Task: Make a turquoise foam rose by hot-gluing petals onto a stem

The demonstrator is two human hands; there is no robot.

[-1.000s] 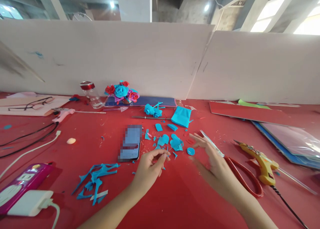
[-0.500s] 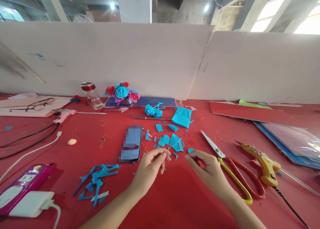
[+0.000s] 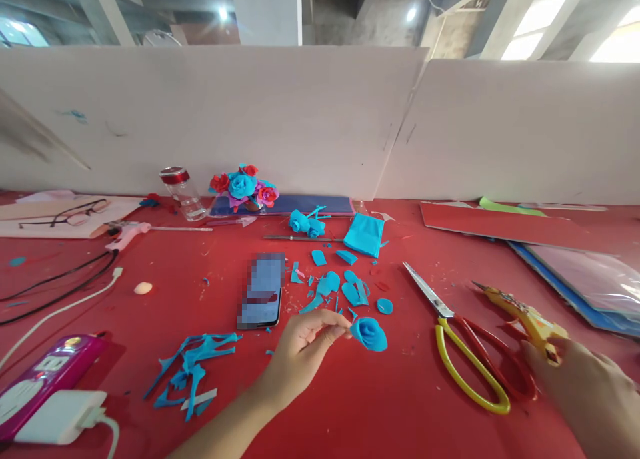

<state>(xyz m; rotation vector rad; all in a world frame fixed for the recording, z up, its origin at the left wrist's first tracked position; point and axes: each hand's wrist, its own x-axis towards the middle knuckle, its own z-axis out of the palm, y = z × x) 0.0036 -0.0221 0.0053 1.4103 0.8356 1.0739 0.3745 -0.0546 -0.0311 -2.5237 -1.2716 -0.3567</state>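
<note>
Pinched between the thumb and fingertips of my left hand is a partly formed blue paper rose, its petals facing right. On the right, my right hand closes around the handle of a yellow hot glue gun, which lies with its nozzle toward the upper left. Large scissors with one yellow and one red handle rest between the hands, blades pointing away. Cut blue petals and a round blue piece are scattered beyond the rose.
A phone and blue scraps lie left of centre. Further back are finished blue roses, a blue folded sheet, a flower bunch and a glass bottle. A pink glue gun and power strip are left.
My right hand has moved right from the middle of the table onto the glue gun. The blue rose in my left hand, hidden before, now shows.
</note>
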